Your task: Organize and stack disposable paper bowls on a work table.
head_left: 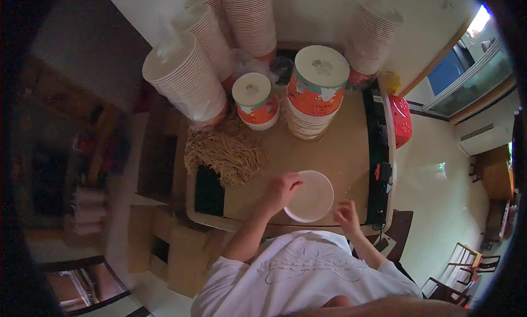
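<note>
A round white paper bowl [312, 199] lies mouth up near the table's front edge. My left hand [282, 192] is closed at the bowl's left rim, its fingertips over the edge. Just off the opposite rim, my right hand [347, 215] has its fingers curled together; whatever is in them, if anything, is too small to make out. Beyond the bowl stand a short lidded paper tub [257, 113] in orange and green, and a taller stack of paper tubs [315, 103] with a lid on top. Tangled brown shredded paper [228, 152] is heaped left of them.
Tall plastic-wrapped stacks of white paper bowls [189, 78] crowd the table's back left, with another wrapped stack [376, 37] at the back right. A red plastic basket [401, 119] is beside the table's right edge. Cardboard boxes [186, 251] stand on the floor at left.
</note>
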